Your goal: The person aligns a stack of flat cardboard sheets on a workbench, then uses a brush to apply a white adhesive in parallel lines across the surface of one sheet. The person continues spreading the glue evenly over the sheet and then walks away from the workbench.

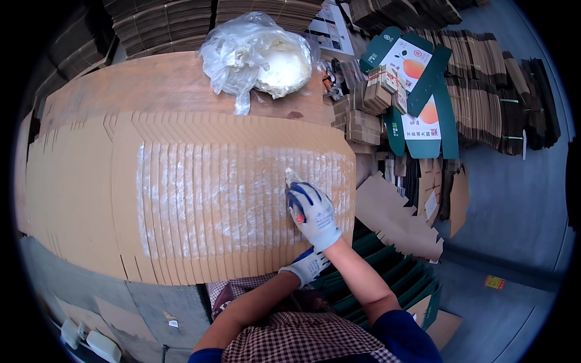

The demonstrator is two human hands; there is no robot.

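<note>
Flat brown cardboard sheets (72, 199) lie fanned in an overlapping row on the wooden table, their exposed strips smeared with white paste (236, 206). Above the right part of this row, my right hand (313, 213), in a white and blue glove, is closed around a brush (292, 176). Its pale tip rests on the pasted strips, and a bit of red shows by my fingers. My left hand (308, 267), gloved alike, is at the near edge of the sheets, beneath my right forearm. Its fingers are partly hidden.
A plastic bag (233, 51) with a white mass of paste (283, 71) sits at the table's (133, 85) far side. Bundled cardboard stacks (475, 91) and green printed boxes (423, 109) stand on the right. Dark green folded cartons (381, 266) lie beside my right arm.
</note>
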